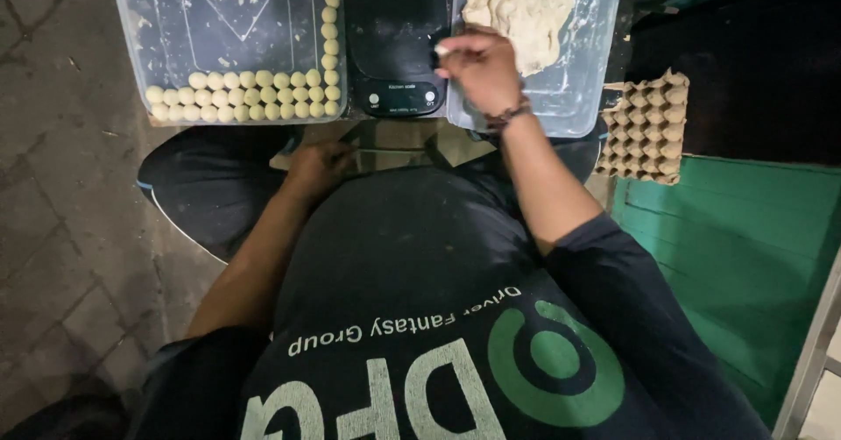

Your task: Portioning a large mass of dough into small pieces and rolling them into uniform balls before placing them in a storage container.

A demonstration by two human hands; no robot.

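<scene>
Lower half of the frame: my black shirt with white and green printing fills the view, both arms running up from it. My left hand sits just left of centre, low against my lap at the near edge of the bench; it looks loosely curled, but it is dark there and I cannot tell whether it grips anything. My right hand is raised in the upper centre, a beaded bracelet on the wrist, fingers bunched together with thumb and fingertips pinched, hovering at the left rim of the clear plastic tub in the upper right; whether a scrap of dough is between the fingertips I cannot make out. Inside that tub, just beyond my fingers, lies the large lump of pale dough, the tub floor dusted with flour. Directly left of my right hand, top centre, stands the black kitchen scale, platform bare. Upper left: a second clear tub holding small dough balls in rows along its near wall and one column up its right wall. Right edge, mid-height: a cardboard egg tray resting on a green painted surface. Left side: grey paved floor.
</scene>
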